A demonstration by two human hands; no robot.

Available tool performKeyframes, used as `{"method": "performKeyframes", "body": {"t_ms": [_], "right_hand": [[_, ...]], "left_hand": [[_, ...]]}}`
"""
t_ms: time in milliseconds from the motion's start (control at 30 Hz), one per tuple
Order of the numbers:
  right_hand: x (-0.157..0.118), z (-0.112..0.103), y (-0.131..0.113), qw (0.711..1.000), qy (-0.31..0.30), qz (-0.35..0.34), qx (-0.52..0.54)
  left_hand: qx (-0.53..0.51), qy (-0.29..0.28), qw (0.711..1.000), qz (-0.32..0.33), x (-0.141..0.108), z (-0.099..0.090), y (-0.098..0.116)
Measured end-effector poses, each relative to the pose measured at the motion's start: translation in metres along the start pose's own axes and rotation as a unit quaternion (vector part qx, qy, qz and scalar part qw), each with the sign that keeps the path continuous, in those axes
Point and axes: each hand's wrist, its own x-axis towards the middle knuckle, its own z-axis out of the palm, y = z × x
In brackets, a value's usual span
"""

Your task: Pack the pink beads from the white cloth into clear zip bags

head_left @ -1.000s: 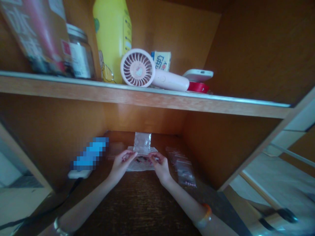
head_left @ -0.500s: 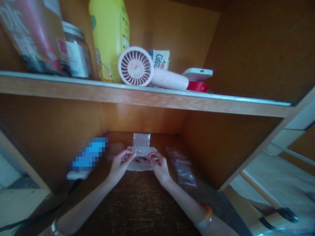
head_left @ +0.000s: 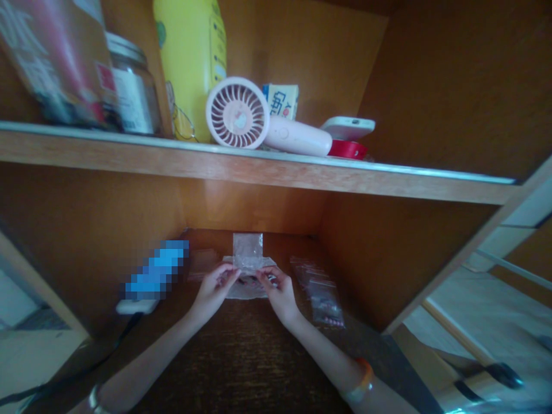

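A small clear plastic bag [head_left: 248, 248] stands upright between my hands, near the back of the lower compartment. My left hand [head_left: 218, 283] pinches its lower left edge, and my right hand [head_left: 276, 284] pinches the lower right edge. Beneath them lies a whitish translucent sheet or larger bag [head_left: 246, 292] with small dark items on it, partly hidden by my fingers. Several small bags overlap to the right, the nearest bag [head_left: 326, 305] holding small beads. More clear bags [head_left: 202, 263] lie left of my left hand.
A phone with a blurred screen [head_left: 157, 270] leans at the left, a black cable below it. The shelf edge [head_left: 259, 169] crosses above my hands, carrying a pink fan [head_left: 238, 113], a yellow bottle [head_left: 190, 63], a jar [head_left: 133, 86] and a white device [head_left: 348, 126].
The fingertips of my right hand have shifted slightly left, closer to those of my left hand. The small bag stays nearly in place.
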Motion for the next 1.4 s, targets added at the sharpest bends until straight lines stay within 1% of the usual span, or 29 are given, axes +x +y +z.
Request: {"method": "performKeyframes", "body": {"t_ms": [200, 367, 533, 700, 833, 967, 1133, 1400], "right_hand": [[0.0002, 0.0004, -0.0005, 1.0, -0.001, -0.005, 0.007], [-0.0006, 0.0016, 0.0019, 1.0, 0.003, 0.004, 0.016], [-0.0017, 0.001, 0.004, 1.0, -0.027, 0.002, 0.008], [-0.0027, 0.0, 0.0018, 0.999, -0.051, -0.019, -0.007], [-0.0048, 0.0011, -0.0002, 0.997, -0.066, -0.027, -0.02], [-0.006, 0.0016, -0.0008, 0.997, -0.072, -0.029, -0.015], [-0.0058, 0.0013, -0.0024, 0.996, -0.08, -0.015, -0.029], [-0.0064, 0.0012, -0.0049, 0.995, -0.077, -0.044, -0.04]], "left_hand": [[0.002, 0.008, 1.0, 0.013, 0.0015, 0.0008, -0.0068], [0.018, 0.016, 0.999, 0.023, 0.001, 0.0002, -0.003], [0.02, -0.009, 0.999, 0.025, -0.001, 0.0009, -0.0023], [0.029, -0.019, 0.999, 0.029, -0.0036, 0.0035, -0.0049], [0.053, -0.022, 0.997, 0.049, -0.0049, 0.005, -0.0031], [0.068, -0.01, 0.995, 0.073, -0.0043, 0.0047, -0.0016], [0.075, -0.016, 0.994, 0.079, -0.0046, 0.0049, -0.0021], [0.083, -0.022, 0.991, 0.105, -0.0057, 0.0071, 0.0016]]}}
